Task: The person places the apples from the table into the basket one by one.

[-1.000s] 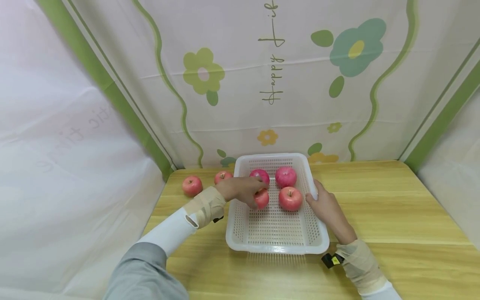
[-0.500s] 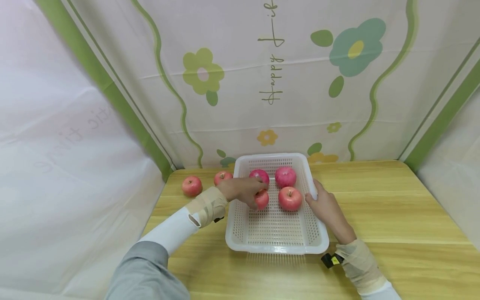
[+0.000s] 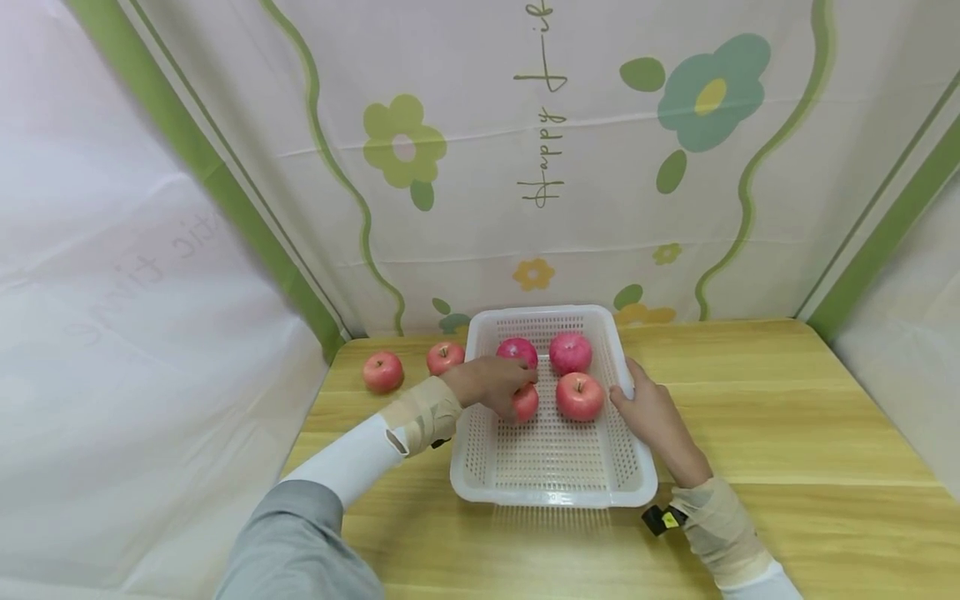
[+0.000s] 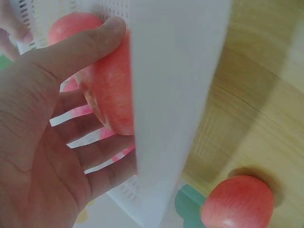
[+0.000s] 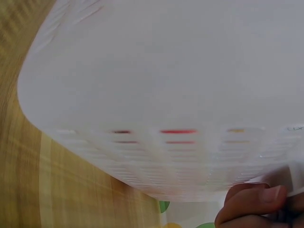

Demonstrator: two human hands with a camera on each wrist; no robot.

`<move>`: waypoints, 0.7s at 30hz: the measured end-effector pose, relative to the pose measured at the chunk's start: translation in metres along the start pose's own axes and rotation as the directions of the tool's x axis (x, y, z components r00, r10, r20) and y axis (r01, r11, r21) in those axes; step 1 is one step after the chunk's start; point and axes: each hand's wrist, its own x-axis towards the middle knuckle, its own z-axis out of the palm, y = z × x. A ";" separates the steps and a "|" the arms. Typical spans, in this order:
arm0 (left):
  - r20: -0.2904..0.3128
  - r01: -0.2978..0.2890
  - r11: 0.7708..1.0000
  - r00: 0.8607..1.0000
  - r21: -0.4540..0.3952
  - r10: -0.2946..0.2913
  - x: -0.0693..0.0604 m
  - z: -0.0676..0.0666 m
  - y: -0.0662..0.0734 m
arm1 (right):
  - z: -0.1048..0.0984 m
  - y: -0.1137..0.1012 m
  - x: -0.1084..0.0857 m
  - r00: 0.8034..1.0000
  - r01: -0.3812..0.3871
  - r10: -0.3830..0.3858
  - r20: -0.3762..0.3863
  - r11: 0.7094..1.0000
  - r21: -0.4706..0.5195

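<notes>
My left hand (image 3: 491, 383) reaches over the left rim of a white plastic basket (image 3: 551, 498). Thumb and fingers curl round a red apple (image 4: 111, 90) inside it, and the head view shows that apple partly covered by the hand. My right hand (image 3: 652, 417) grips the basket's right rim, thumb on the inner side; its curled fingers (image 5: 251, 204) show beneath the rim in the right wrist view. A second red apple (image 3: 580, 397) sits to the right of the held one. Behind them in the basket lie two deep-pink round fruits, one at left (image 3: 517, 353) and one at right (image 3: 571, 352).
On the wooden table (image 3: 765, 417), left of the basket, stand two more red apples, one farther left (image 3: 383, 372) and one close to the basket wall (image 3: 445, 357). A flower-printed curtain (image 3: 465, 233) hangs right behind the table's back edge.
My left wrist and forearm have shifted slightly to the right, the hand staying at the same apple. The right hand and the basket hold their place.
</notes>
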 end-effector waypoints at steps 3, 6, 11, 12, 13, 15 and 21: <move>-0.006 0.009 1.000 1.000 0.021 -0.008 0.000 0.001 0.001 | 0.000 -0.001 0.000 1.000 0.012 -0.012 -0.010 1.000 -0.004; -0.015 0.004 0.999 1.000 0.039 -0.003 0.001 0.003 0.002 | 0.000 -0.001 -0.001 1.000 0.018 -0.018 -0.015 1.000 -0.009; -0.033 -0.016 0.997 0.999 0.073 0.019 0.003 0.007 0.001 | 0.001 0.000 -0.001 1.000 0.014 -0.014 -0.014 1.000 -0.016; -0.034 -0.019 0.997 0.999 0.075 0.022 0.003 0.007 0.001 | 0.001 0.000 0.000 1.000 0.013 -0.013 -0.014 1.000 -0.015; -0.035 -0.020 0.997 0.999 0.077 0.023 0.003 0.008 0.001 | 0.001 0.000 0.000 1.000 0.013 -0.013 -0.012 1.000 -0.013; -0.032 -0.020 0.997 0.999 0.075 0.023 0.004 0.008 0.001 | 0.001 0.000 0.000 1.000 0.011 -0.011 -0.010 1.000 -0.008; -0.016 -0.007 0.999 1.000 0.045 0.008 0.005 0.009 0.001 | 0.000 0.000 0.001 1.000 0.009 -0.009 -0.011 1.000 -0.001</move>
